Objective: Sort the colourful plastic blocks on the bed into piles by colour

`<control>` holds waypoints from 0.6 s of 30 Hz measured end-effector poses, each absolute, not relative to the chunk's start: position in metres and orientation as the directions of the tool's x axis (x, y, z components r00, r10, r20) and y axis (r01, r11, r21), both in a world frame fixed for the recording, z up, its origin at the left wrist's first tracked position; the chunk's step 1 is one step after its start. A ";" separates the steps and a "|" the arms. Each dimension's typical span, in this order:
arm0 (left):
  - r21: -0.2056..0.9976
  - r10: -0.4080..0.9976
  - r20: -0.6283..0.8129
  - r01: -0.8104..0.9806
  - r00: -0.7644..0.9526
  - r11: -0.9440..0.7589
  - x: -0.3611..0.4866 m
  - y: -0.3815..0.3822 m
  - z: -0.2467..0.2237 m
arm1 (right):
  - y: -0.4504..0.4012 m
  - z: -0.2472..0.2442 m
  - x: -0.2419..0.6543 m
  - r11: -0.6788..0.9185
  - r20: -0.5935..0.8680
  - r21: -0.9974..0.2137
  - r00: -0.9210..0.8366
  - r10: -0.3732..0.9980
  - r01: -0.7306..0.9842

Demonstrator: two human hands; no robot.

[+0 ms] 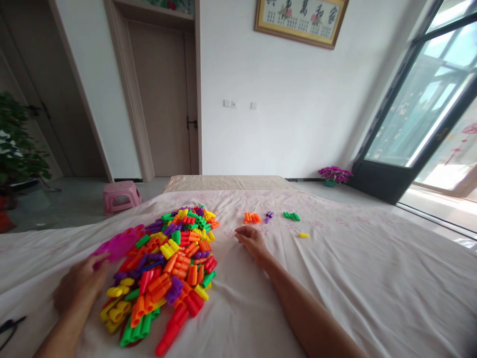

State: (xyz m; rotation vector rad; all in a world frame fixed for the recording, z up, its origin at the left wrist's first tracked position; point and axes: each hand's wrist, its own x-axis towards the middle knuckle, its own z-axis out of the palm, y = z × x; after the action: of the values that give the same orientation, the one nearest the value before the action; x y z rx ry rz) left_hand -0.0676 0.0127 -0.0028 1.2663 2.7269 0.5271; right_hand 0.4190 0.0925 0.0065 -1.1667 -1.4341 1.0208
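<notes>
My left hand [80, 282] is closed on the near edge of a flat magenta plastic tray with a scalloped rim [118, 244], at the left of the heap. Beside it spreads a big pile of bullet-shaped plastic building pieces [179, 266] in red, orange, yellow, green and purple, many joined in short rows. Right of the pile, my right hand [253, 241] hovers low over the cloth, its fingertips pinched together; anything between them is too small to see. Just beyond it lie orange pieces [252, 218], a purple cluster [269, 217], a green row [291, 216] and a yellow piece [304, 235].
A pale, creased flowered cloth [350, 278] covers the table. A black cable [13, 324] lies at the left edge. Beyond the table stand a pink stool [122, 195], a potted plant [18, 144] and magenta flowers [334, 174] near a glass door.
</notes>
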 end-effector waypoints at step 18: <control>0.365 0.754 0.061 0.718 -0.654 0.593 -0.062 0.009 0.002 | 0.057 0.011 0.372 0.487 0.218 -0.758 -0.536 0.816 0.433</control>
State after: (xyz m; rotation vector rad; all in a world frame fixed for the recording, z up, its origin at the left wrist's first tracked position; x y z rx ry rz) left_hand -0.0620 0.0093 0.0024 1.2571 2.7146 0.5533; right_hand 0.3719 0.0565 0.0106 -1.0251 -2.1659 0.8790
